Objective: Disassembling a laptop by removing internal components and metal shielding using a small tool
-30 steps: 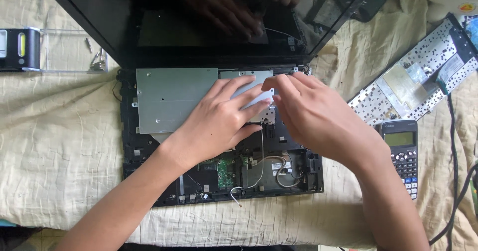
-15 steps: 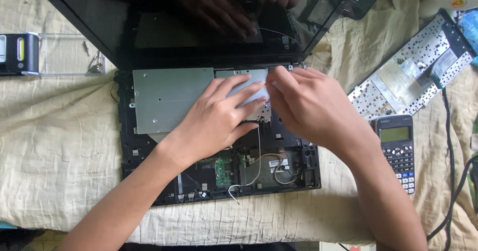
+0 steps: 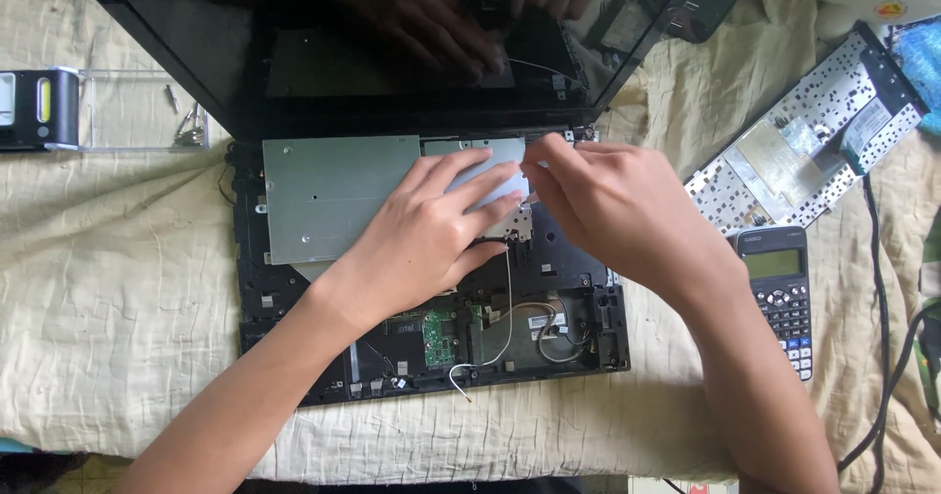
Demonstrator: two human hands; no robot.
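An opened laptop base [image 3: 294, 288] of black plastic lies on a creased, cream-coloured cloth [image 3: 108, 308], its keyboard taken out so that a flat, dull grey metal shield plate [image 3: 333, 195] covers the upper left part and a small green circuit board [image 3: 441, 335] with thin white and grey wires [image 3: 510, 308] shows near the front edge. The glossy dark screen [image 3: 294, 53] stands tilted back and mirrors both hands. The left hand [image 3: 431, 234] lies palm down across the middle of the base, fingers [image 3: 461, 175] stretched and slightly spread, their tips pressing on a pale, smooth, rounded-rectangle part [image 3: 485, 175] at the upper centre of the base. The right hand [image 3: 613, 210] comes in from the right with a bent wrist, its fingers curled close together at that part's right edge; whether they pinch it cannot be told. Both forearms rise from the bottom of the view. To the right rest the removed keyboard [image 3: 804, 151], face down with its perforated metal back up, and a dark calculator [image 3: 779, 293].
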